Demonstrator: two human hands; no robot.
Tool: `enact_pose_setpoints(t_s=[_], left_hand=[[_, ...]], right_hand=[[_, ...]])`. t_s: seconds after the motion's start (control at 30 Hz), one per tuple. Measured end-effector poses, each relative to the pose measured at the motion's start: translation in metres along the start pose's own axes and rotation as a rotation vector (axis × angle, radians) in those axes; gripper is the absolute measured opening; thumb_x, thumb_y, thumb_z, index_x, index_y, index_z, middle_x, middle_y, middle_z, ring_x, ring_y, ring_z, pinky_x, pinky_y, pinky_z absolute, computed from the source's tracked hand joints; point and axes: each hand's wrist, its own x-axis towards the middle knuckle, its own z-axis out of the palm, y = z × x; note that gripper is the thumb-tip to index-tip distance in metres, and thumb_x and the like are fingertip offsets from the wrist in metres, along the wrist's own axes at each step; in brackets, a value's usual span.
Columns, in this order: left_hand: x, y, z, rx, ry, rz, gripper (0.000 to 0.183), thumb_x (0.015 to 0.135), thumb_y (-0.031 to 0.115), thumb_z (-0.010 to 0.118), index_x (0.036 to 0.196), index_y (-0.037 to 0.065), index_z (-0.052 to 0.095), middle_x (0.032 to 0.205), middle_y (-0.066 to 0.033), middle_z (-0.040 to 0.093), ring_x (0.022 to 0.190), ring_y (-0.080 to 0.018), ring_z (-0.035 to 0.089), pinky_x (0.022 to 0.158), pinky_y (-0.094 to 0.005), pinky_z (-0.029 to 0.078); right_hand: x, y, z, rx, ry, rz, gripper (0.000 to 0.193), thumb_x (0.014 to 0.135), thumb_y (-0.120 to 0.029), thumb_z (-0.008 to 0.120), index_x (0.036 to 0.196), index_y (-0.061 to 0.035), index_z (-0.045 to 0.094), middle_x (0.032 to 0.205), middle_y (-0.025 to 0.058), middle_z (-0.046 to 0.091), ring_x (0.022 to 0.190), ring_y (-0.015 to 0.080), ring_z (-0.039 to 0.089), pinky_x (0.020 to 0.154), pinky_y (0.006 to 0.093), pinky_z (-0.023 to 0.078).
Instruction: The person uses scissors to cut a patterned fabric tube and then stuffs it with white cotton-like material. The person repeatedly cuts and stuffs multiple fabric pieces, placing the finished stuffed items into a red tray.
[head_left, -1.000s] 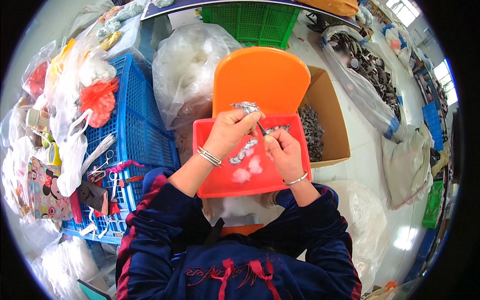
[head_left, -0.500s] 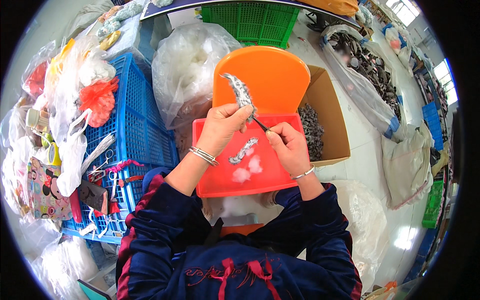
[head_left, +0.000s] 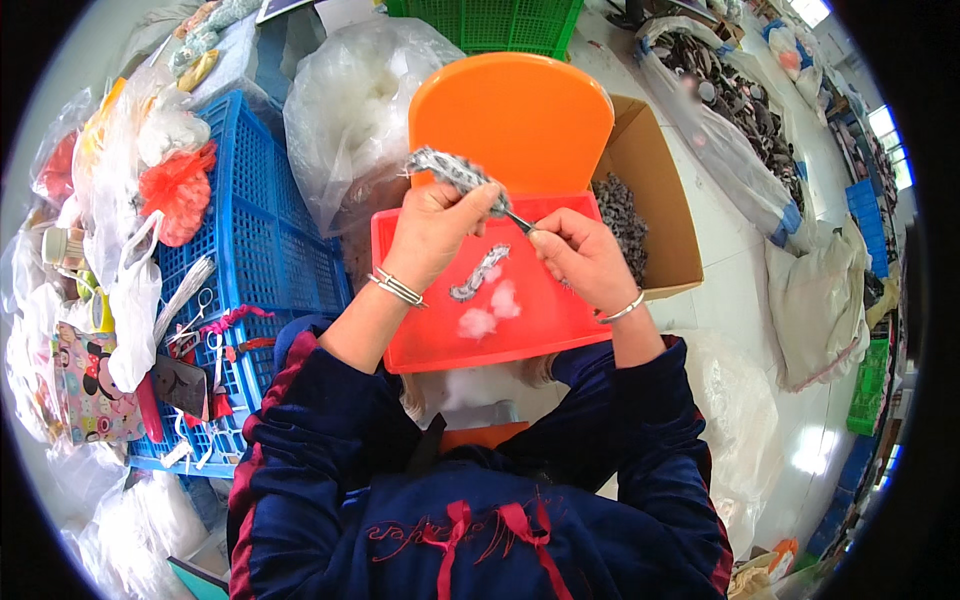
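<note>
My left hand pinches a narrow grey-and-white plush piece, whose far end points up and left over the orange chair back. In my right hand is a thin dark metal tool, perhaps tweezers or forceps; its tip goes in at the plush piece's near end, by my left fingers. Below both hands lies a red tray. On it rest a second grey-and-white plush strip and white tufts of stuffing.
Beyond the tray stands an orange chair. A clear bag of white stuffing and a blue crate are at left. On the right, a cardboard box holds grey plush pieces; a sack of dark pieces lies farther off.
The plush piece has swung from nearly upright to leaning left, its shape now fuller to the eye. The tool stays at its near end. The whole view has shifted slightly.
</note>
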Motion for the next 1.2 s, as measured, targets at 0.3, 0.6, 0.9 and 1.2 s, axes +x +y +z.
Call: enact_pose_setpoints(t_s=[0.3,0.6,0.9,1.2], left_hand=[[0.020,0.008,-0.013,-0.150,0.073,0.041,0.020,0.090,0.021,0.066,0.082,0.003,0.066,0.065,0.0010,0.057,0.058,-0.0064,0.050,0.056,-0.0203,0.039],[0.017,0.006,-0.025,-0.055,0.078,-0.003,0.021,0.091,0.021,0.065,0.089,0.000,0.069,0.065,0.0020,0.056,0.058,-0.0066,0.047,0.056,-0.0209,0.038],[0.011,0.001,-0.018,0.075,-0.139,-0.047,0.023,0.091,0.022,0.064,0.083,0.002,0.068,0.069,0.0005,0.060,0.060,-0.0053,0.051,0.058,-0.0200,0.041],[0.003,0.000,-0.002,-0.026,-0.204,-0.098,0.020,0.092,0.020,0.064,0.082,0.002,0.067,0.069,0.0009,0.060,0.060,-0.0056,0.051,0.058,-0.0203,0.042]], right_hand=[[-0.007,0.070,0.017,-1.013,-0.451,-0.044,0.024,0.085,-0.030,0.061,0.089,-0.0070,0.067,0.084,0.0151,0.067,0.081,0.0347,0.064,0.070,0.0451,0.050],[0.001,0.038,-0.019,-0.817,-0.378,-0.094,0.017,0.082,-0.018,0.066,0.080,-0.0016,0.063,0.072,0.0134,0.064,0.067,0.0269,0.062,0.061,0.0367,0.047],[-0.015,0.006,-0.044,-0.304,-0.015,-0.005,0.012,0.085,-0.009,0.065,0.080,0.0012,0.060,0.063,0.0019,0.055,0.058,0.0065,0.050,0.053,0.0231,0.040],[-0.016,-0.005,-0.034,-0.401,0.098,-0.273,0.010,0.084,-0.004,0.066,0.080,0.0005,0.058,0.062,0.0026,0.053,0.056,0.0079,0.048,0.051,0.0236,0.039]])
